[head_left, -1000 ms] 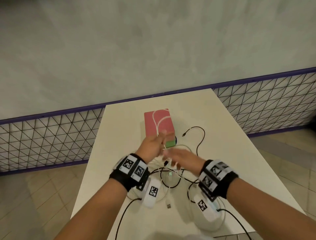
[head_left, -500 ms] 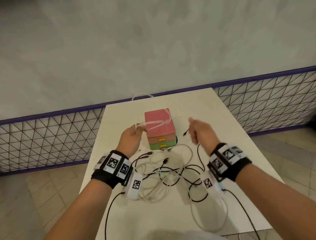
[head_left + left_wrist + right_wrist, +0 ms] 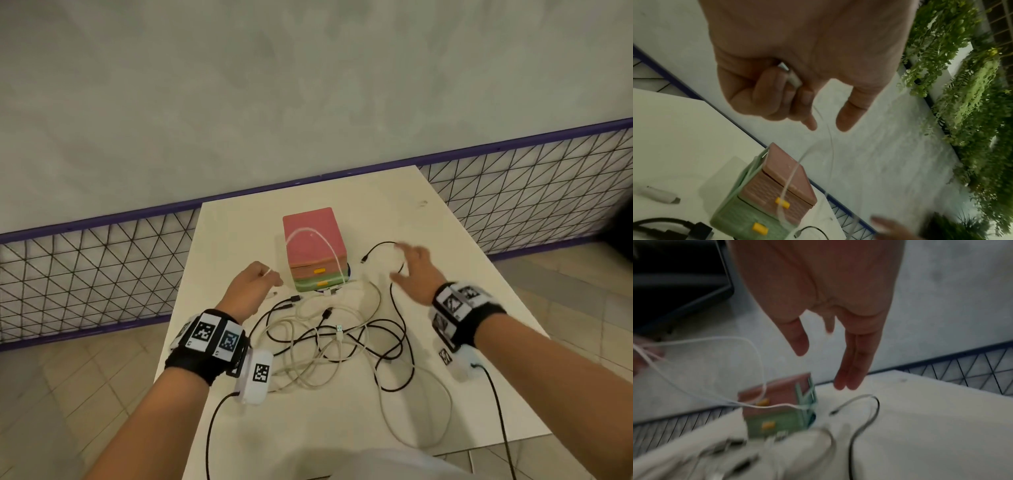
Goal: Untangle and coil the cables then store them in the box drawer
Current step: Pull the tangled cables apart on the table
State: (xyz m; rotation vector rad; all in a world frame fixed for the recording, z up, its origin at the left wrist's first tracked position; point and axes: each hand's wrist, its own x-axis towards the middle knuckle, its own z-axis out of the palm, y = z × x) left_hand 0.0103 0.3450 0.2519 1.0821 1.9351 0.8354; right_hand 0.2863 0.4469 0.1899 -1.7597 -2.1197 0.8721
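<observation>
The left hand [image 3: 251, 287] is gripping one plug end of the thin white cable [image 3: 310, 233], fingers curled round it, apparently anchoring that end for coiling. The cable is arching over the pink-and-green box drawer [image 3: 313, 251], which is standing shut on the bench [image 3: 462, 274]. The right hand [image 3: 412, 270] is hovering with fingers spread, holding nothing, likely reaching. The remaining tangled cables [image 3: 335, 342] are lying in front of the box.
</observation>
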